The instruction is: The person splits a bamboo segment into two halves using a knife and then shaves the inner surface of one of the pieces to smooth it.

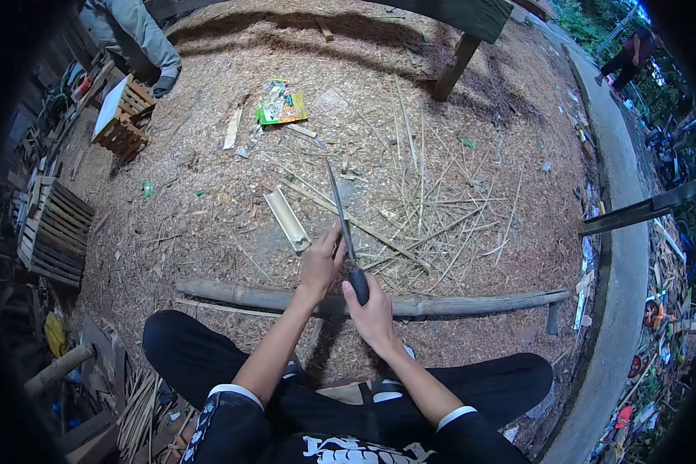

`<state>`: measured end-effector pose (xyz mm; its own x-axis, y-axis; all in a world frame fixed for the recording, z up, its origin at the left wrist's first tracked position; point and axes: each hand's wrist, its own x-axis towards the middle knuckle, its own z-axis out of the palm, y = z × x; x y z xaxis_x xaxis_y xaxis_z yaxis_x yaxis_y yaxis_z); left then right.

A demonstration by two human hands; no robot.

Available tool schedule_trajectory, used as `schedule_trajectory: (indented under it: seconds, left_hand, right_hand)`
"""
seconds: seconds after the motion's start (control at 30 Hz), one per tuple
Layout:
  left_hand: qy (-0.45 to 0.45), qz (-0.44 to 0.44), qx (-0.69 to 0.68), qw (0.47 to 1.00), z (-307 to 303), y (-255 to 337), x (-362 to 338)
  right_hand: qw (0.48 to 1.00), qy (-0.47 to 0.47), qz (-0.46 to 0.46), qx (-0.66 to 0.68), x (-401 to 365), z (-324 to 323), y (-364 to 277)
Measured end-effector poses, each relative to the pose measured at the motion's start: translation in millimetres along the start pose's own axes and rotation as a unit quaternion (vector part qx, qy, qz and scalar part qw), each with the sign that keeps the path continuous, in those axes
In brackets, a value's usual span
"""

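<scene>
A long-bladed knife [338,193] with a black handle is gripped in my right hand [373,311], its blade pointing away from me. Beside the blade, my left hand [322,261] has its fingers curled together, and I cannot tell what is in them. Just past the left fingers lies a split bamboo piece [286,220], its pale hollow side up. A long bamboo strip [387,241] runs along the ground behind the blade. Below both wrists, a bamboo pole [441,305] stretches across in front of my legs.
Thin bamboo strips [460,220] are scattered over the wood shavings. A bright green and yellow packet [282,109] lies further off. Wooden crates [58,232] stand at left, and a wooden post [455,68] at the back. One person [135,35] is at upper left, another [632,58] at upper right.
</scene>
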<state>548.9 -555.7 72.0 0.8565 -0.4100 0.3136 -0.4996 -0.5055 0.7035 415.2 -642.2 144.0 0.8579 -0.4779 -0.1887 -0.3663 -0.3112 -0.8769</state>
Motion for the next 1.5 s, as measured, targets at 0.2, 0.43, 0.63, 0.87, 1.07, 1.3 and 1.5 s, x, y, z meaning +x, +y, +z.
schedule_trajectory:
  seconds: [0.2,0.43,0.63,0.87,1.07,1.3,1.5]
  left_hand:
    - [-0.034,-0.02,-0.014,0.999,-6,3,2]
    - [-0.046,-0.013,-0.048,0.998,-10,8,4]
    - [0.001,0.011,-0.088,0.996,-10,8,3]
    - [0.002,-0.006,-0.099,0.995,-7,4,3]
    - [-0.034,-0.046,-0.075,0.996,-6,5,1]
    - [-0.005,-0.026,-0.096,0.995,-3,4,2]
    - [-0.015,-0.052,-0.12,0.991,-3,0,2]
  right_hand:
    - [1.0,-0.012,0.01,0.001,-2,-1,-5]
    - [1.0,0.007,-0.013,0.012,-5,-1,-6]
    - [1.0,0.009,-0.011,0.015,-7,3,-2]
    - [1.0,0.005,-0.004,0.022,-5,6,3]
    - [1.0,0.008,-0.015,0.019,-6,6,5]
    - [1.0,0.005,-0.009,0.016,-4,10,11]
    - [1.0,-0.014,-0.008,0.007,-2,8,14]
